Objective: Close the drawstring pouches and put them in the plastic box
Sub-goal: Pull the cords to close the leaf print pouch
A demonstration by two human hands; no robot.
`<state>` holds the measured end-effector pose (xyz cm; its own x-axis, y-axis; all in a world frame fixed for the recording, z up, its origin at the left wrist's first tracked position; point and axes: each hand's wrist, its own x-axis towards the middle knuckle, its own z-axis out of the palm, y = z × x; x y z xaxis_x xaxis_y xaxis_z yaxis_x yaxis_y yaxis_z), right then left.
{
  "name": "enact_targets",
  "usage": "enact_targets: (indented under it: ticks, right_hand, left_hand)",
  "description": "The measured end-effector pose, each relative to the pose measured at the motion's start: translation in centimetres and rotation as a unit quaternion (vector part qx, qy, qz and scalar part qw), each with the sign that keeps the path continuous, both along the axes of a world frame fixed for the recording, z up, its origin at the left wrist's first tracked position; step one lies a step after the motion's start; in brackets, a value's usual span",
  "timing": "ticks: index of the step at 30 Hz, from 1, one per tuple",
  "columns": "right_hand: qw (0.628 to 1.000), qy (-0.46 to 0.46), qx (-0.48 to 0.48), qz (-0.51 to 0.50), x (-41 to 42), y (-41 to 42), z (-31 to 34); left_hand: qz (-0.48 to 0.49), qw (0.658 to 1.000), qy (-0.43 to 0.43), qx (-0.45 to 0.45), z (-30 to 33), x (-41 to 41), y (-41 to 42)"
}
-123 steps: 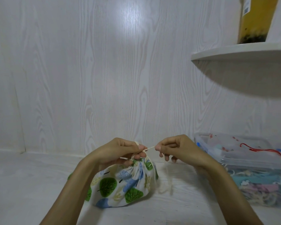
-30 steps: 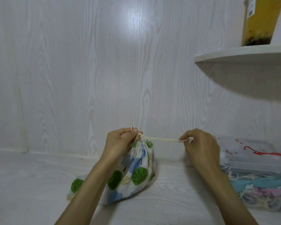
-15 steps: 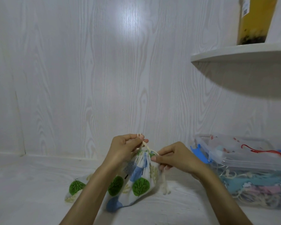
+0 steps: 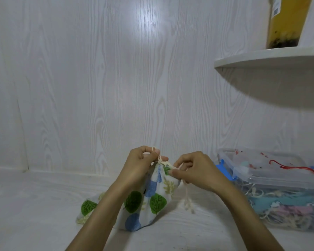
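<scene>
Now the right hand (image 4: 194, 171) is back in at the neck of the white cotton drawstring pouch printed with green leaves and blue patches (image 4: 149, 200); a second ago it was stretched out to the right with the cream cord (image 4: 186, 192) pulled taut. Its fingers are curled, pinching the gathered fabric and cord just right of the neck. The left hand (image 4: 143, 163) pinches the other cord ends at the top of the neck, same grip as before. Pouch mouth looks cinched shut, and the loose cord tail with its tassel hangs down on the right to the white wood-grain desk (image 4: 34, 205). Pouch sits on the desk, centre, near the person, not yet in the box. Clear plastic storage box with blue clips (image 4: 261, 176) stands well to the right, already holding other pouches. Likely the closing is nearly done; transfer to the box comes next.
</scene>
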<state>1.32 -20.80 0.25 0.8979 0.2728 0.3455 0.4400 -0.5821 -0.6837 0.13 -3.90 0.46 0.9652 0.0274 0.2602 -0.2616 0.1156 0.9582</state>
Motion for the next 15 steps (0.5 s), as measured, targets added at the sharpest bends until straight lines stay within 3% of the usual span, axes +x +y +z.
enact_targets:
  ticks: [4,8,12,15]
  right_hand:
    - [0.993,0.039,0.109,-0.008,0.4,0.4,-0.4]
    - [0.993,-0.016,0.093,-0.069,0.8,0.3,-0.2]
    - [0.946,0.111,0.303,0.008,0.3,-0.5,1.2]
    - [0.979,0.104,0.174,-0.032,0.3,-1.4,1.2]
  left_hand:
    - [-0.022,0.999,0.004,0.024,0.2,-0.1,0.7]
    - [0.029,1.0,-0.003,0.011,-0.3,0.6,0.8]
    - [0.087,0.996,-0.019,0.017,-0.7,1.5,1.4]
    - [0.13,0.991,-0.028,0.001,-0.3,1.5,2.2]
